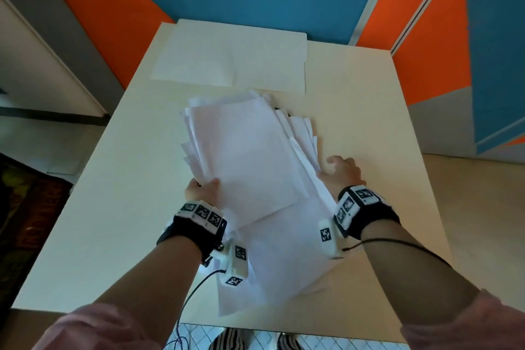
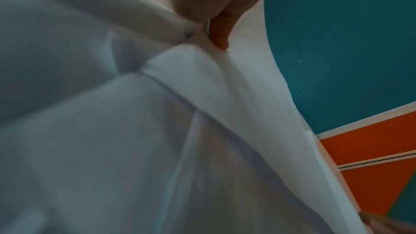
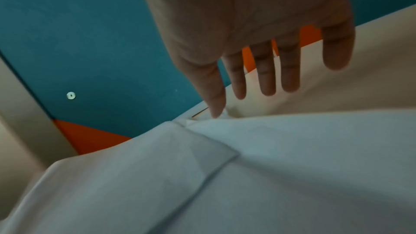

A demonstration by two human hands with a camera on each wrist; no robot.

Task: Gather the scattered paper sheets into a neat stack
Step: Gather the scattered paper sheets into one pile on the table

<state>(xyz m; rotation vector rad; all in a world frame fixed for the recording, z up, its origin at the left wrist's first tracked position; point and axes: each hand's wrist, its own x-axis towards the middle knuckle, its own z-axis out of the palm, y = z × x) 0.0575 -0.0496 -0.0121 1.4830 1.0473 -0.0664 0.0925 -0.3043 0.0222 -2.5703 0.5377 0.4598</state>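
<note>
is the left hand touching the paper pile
Touching. The head view shows the left hand gripping the paper pile at its left edge, thumb on top.

Couldn't see left hand (image 1: 202, 189) fingers, buried under the paper sheets (image 1: 252, 167). Both wrist views were blurred; the sheets filled them, cut off at the bottom edges. My head cam cropped both sleeves. Sheet count unreadable, edges smeared.

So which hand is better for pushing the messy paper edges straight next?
Probably the right hand. Its fingers hang straight and free beside the fanned-out right edges of the paper pile, so it can tap them in. The left hand has a grip on the pile's left edge and steadies it.
</note>
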